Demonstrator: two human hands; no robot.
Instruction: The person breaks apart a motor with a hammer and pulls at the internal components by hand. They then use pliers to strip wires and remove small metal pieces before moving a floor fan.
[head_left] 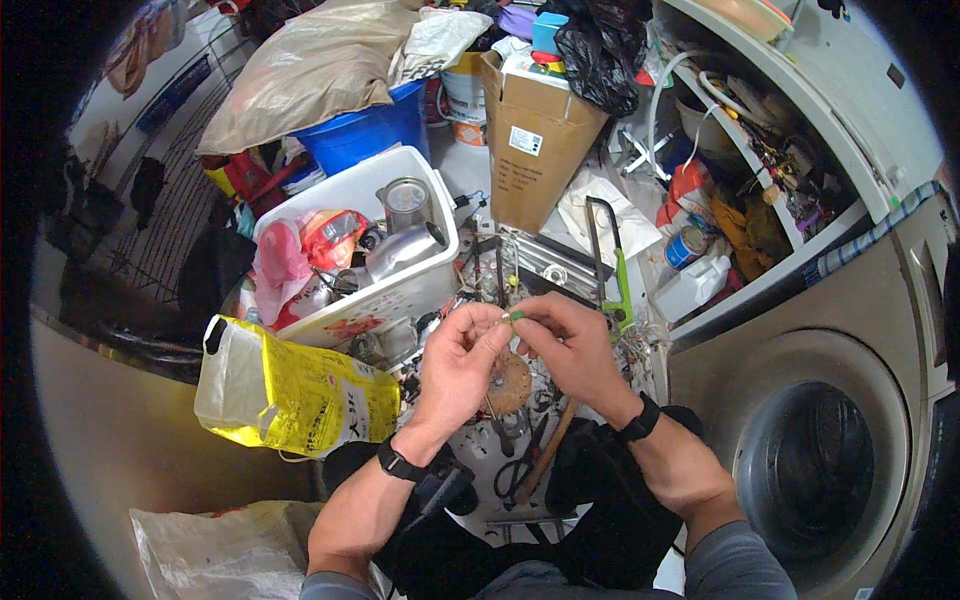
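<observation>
A yellow bag lies beside a white tub; the left hand pinches a small green-ended piece above scattered tools, the right hand pinching its green end, near a green-framed hacksaw.

Even indoor light is falling on the left hand and right hand, though the small green piece is showing little detail.
Glare is streaking the metal pitcher, shadow is swallowing the wire rack at left, and fisheye distortion is curving the washing machine at right.
</observation>
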